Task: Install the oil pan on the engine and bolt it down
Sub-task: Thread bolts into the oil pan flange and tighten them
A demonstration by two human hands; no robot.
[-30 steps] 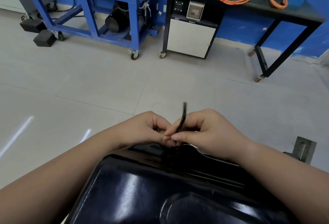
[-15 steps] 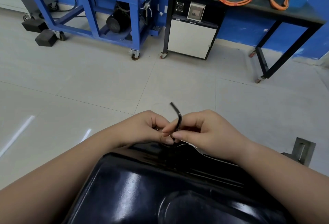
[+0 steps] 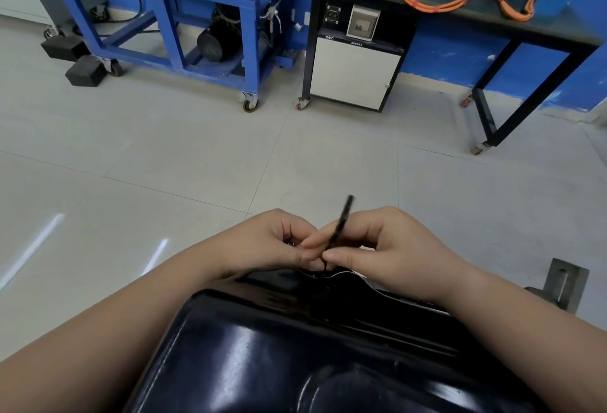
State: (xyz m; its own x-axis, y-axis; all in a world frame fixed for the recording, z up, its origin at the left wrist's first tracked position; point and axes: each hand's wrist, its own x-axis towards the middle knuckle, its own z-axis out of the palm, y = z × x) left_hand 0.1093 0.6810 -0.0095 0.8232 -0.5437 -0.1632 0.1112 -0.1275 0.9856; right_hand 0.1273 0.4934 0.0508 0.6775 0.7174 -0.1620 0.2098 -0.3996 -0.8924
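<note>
Head view: the oil pan (image 3: 295, 347), glossy black, fills the 6 o'clock part of the picture with its bottom facing up. Its far flange lies just beyond the pan body, towards 12 o'clock, directly under the two hands.

The hex key (image 3: 340, 228), a thin black tool, stands nearly upright on that flange edge. Its upper end tilts towards 1 o'clock and its lower tip meets the flange. Whether a bolt sits under the tip cannot be told.

The right hand (image 3: 387, 248) comes in from 4 o'clock. Its fingers are curled, with thumb and forefinger clamped on the lower shaft of the key. The left hand (image 3: 269, 242) comes in from 8 o'clock. Its fingers are also curled, and the tips of thumb and forefinger pinch the same shaft from the 9 o'clock side. The two hands touch at the key.

A grey metal bracket (image 3: 563, 283) stands at 4 o'clock, just beside the right forearm. On the tiled floor (image 3: 164, 156) beyond, a blue wheeled frame (image 3: 184, 18) stands at 11 o'clock, and a white-fronted cabinet (image 3: 353, 74) at 12 o'clock.
</note>
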